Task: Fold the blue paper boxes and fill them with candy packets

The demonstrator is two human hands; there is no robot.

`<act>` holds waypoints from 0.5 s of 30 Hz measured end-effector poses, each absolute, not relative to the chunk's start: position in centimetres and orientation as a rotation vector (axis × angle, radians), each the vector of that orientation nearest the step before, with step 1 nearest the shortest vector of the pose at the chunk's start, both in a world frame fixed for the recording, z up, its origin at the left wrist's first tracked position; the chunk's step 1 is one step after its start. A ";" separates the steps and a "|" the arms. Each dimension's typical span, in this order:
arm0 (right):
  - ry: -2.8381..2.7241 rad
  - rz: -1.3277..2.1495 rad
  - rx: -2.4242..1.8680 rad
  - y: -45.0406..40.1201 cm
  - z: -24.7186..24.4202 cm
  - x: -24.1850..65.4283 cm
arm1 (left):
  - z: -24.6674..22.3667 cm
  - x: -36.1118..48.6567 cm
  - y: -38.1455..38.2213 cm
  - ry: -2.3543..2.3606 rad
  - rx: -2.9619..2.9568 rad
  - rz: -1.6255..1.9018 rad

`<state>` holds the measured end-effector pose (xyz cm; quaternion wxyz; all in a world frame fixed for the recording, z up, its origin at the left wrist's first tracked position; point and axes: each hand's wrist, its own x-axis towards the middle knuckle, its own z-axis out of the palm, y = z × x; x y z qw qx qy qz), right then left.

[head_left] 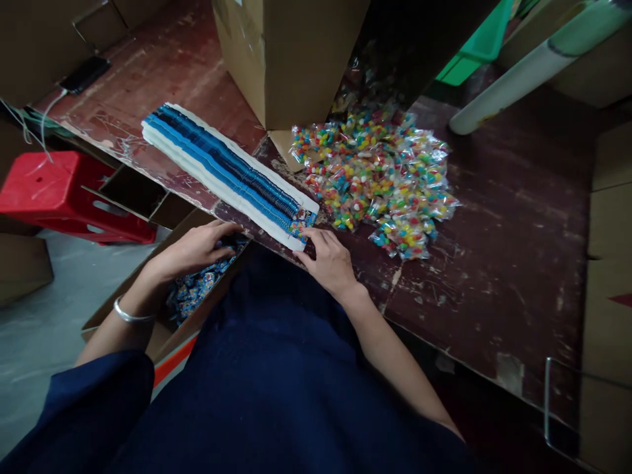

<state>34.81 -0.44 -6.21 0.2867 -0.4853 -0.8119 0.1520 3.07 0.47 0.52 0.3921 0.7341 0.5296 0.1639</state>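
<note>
Resting at the near edge of the worktop point(494, 217), the right hand point(330, 260) is lying palm down with its fingers loosely spread, the fingertips touching the near end of a long fanned row of blue-and-white printed cards point(227, 172); it is pressing on the end card rather than gripping it. The left hand point(197, 249) is reaching down beside the worktop edge, fingers curled at the rim of an open cardboard carton point(162, 332); whether it is holding anything there cannot be told. A silver bangle point(129, 315) is sitting on the left wrist. Inside the carton, just under the left hand, small blue printed packets point(197, 289) are lying in a heap.

The row of cards is stretching away from the right hand, slanting off to the far left across the worktop. Just beyond the right hand and slightly to its right, a wide pile of clear sachets of multicoloured candy beads point(380, 174) is spreading over the dark, scuffed wood. Behind that pile a tall cardboard box point(291, 59) is standing. Farther right of the hands, a white and pale-green roll point(533, 66) is lying at a slant. Well to the left of the left hand, a red plastic stool point(54, 191) is standing on the floor, and a black phone point(85, 74) is lying at the far left corner.
</note>
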 end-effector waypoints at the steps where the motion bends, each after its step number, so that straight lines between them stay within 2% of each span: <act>1: -2.183 0.389 -1.308 -0.4 -6.3 34.8 | 0.6 3.5 0.4 1.309 1.817 0.423; 5: -2.191 0.367 -1.212 -0.6 -5.9 35.4 | 0.6 7.5 -0.3 1.099 1.510 0.491; 11: -1.958 0.134 -1.163 -3.5 -4.2 36.2 | -2.7 14.9 -1.5 0.836 0.711 0.760; 15: -2.032 0.240 -1.023 -6.2 -3.0 35.8 | -3.1 16.9 -1.1 0.712 0.509 0.877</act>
